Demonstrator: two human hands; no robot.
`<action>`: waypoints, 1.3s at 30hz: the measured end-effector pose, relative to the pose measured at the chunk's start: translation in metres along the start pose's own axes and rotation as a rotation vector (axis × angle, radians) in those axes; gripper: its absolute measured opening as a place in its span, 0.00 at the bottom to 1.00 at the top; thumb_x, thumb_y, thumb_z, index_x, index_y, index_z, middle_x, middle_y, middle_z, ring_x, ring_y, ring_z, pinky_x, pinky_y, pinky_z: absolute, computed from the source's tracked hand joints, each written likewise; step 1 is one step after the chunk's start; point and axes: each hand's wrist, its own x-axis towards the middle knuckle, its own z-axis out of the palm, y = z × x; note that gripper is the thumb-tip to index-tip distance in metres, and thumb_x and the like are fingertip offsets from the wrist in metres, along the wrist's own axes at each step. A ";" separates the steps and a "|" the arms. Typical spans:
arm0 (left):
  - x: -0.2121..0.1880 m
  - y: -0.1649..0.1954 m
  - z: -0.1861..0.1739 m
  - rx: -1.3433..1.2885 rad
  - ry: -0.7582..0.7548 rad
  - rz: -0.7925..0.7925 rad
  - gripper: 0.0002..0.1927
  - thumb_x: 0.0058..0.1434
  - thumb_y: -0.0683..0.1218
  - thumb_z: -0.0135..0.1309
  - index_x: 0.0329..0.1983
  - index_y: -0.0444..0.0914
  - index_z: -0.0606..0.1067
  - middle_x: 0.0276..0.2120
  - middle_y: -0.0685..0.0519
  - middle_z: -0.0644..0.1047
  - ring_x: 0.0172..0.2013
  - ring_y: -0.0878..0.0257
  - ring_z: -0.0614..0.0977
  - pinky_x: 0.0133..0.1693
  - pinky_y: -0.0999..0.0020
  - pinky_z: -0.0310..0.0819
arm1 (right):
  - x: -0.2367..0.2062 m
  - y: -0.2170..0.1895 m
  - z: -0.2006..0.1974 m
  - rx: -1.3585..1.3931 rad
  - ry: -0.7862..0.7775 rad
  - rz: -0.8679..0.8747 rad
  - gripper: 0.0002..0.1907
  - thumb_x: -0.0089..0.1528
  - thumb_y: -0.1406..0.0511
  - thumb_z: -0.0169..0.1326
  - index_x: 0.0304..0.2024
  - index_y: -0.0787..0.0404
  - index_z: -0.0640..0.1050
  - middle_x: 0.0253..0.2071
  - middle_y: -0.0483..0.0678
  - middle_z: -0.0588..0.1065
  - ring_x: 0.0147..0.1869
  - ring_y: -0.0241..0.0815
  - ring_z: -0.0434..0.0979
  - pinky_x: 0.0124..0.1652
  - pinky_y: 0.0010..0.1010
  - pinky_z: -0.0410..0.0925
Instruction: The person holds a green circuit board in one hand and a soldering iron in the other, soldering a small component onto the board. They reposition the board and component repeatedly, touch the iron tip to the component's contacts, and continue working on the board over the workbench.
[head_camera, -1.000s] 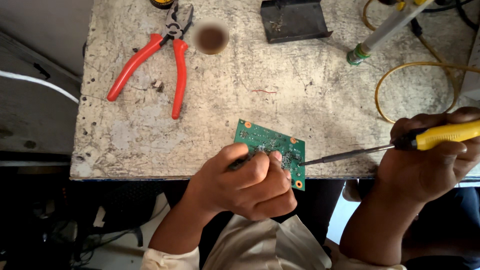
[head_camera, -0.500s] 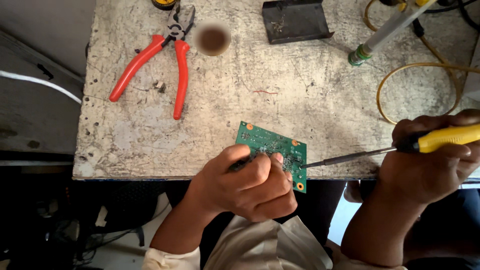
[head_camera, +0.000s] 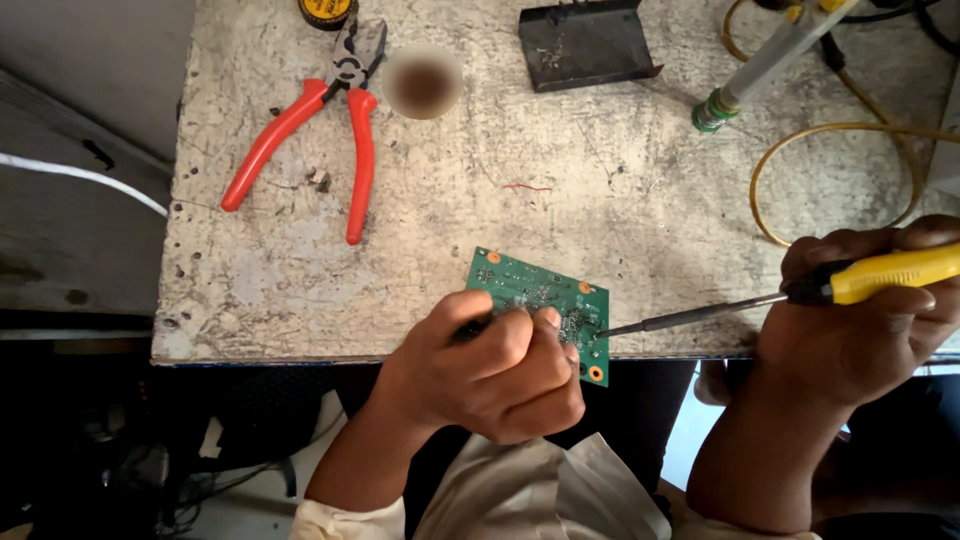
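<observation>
A small green circuit board lies at the near edge of a worn grey table. My left hand covers the board's near part, fingers curled around a thin dark tool that is mostly hidden. My right hand grips a soldering iron by its yellow handle. Its dark metal shaft points left, and the tip touches the board's right edge, beside my left fingertips.
Red-handled pliers lie at the far left of the table. A dark metal stand sits at the back centre. A green-tipped pale tube and a looped yellow cable occupy the right. A blurred brown spot is next to the pliers.
The view has shifted slightly. Both hands, the board and the iron keep almost the same positions.
</observation>
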 end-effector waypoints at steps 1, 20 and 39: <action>0.000 0.000 0.000 0.005 -0.001 -0.002 0.13 0.71 0.37 0.55 0.38 0.45 0.65 0.37 0.61 0.71 0.43 0.66 0.75 0.48 0.62 0.67 | 0.000 0.000 0.000 -0.005 -0.003 0.000 0.17 0.78 0.59 0.59 0.56 0.64 0.69 0.44 0.54 0.81 0.44 0.44 0.84 0.37 0.26 0.75; -0.006 0.000 0.008 0.044 0.045 0.042 0.12 0.69 0.37 0.53 0.37 0.46 0.65 0.35 0.61 0.72 0.45 0.67 0.74 0.46 0.64 0.66 | -0.004 0.000 0.001 -0.033 0.028 0.006 0.18 0.76 0.60 0.57 0.58 0.65 0.69 0.43 0.53 0.78 0.43 0.44 0.83 0.39 0.28 0.75; -0.001 0.000 0.002 0.063 0.042 0.014 0.14 0.68 0.35 0.53 0.38 0.46 0.64 0.34 0.62 0.71 0.44 0.67 0.74 0.46 0.63 0.67 | -0.005 0.000 0.005 -0.040 0.023 0.018 0.16 0.77 0.61 0.56 0.57 0.67 0.69 0.42 0.56 0.78 0.41 0.44 0.82 0.39 0.30 0.74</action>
